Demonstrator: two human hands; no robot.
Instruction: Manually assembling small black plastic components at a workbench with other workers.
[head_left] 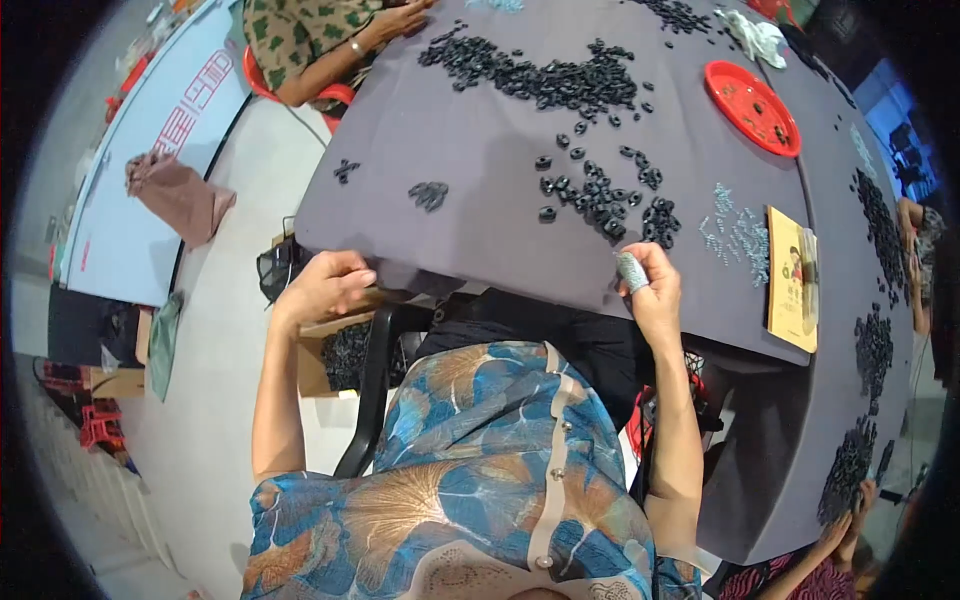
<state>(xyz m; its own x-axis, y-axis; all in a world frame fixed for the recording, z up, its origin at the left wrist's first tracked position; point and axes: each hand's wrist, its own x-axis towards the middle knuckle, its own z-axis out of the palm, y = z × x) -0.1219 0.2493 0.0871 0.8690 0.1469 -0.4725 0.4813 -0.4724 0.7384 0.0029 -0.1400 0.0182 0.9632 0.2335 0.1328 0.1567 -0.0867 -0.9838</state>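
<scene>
Many small, glossy black pieces (pixel 605 205)

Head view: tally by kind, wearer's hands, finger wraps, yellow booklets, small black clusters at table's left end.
Hands (left hand, right hand): 2
Finger wrap: 1
Yellow booklet: 1
Black clusters: 2
Total: 6

Bare grey cloth (pixel 490 235) leaves the left hand (pixel 325 289) room between two small dark clusters (pixel 430 195); loose black pieces (pixel 600 206) obstruct the right hand (pixel 655 288) ahead.
</scene>
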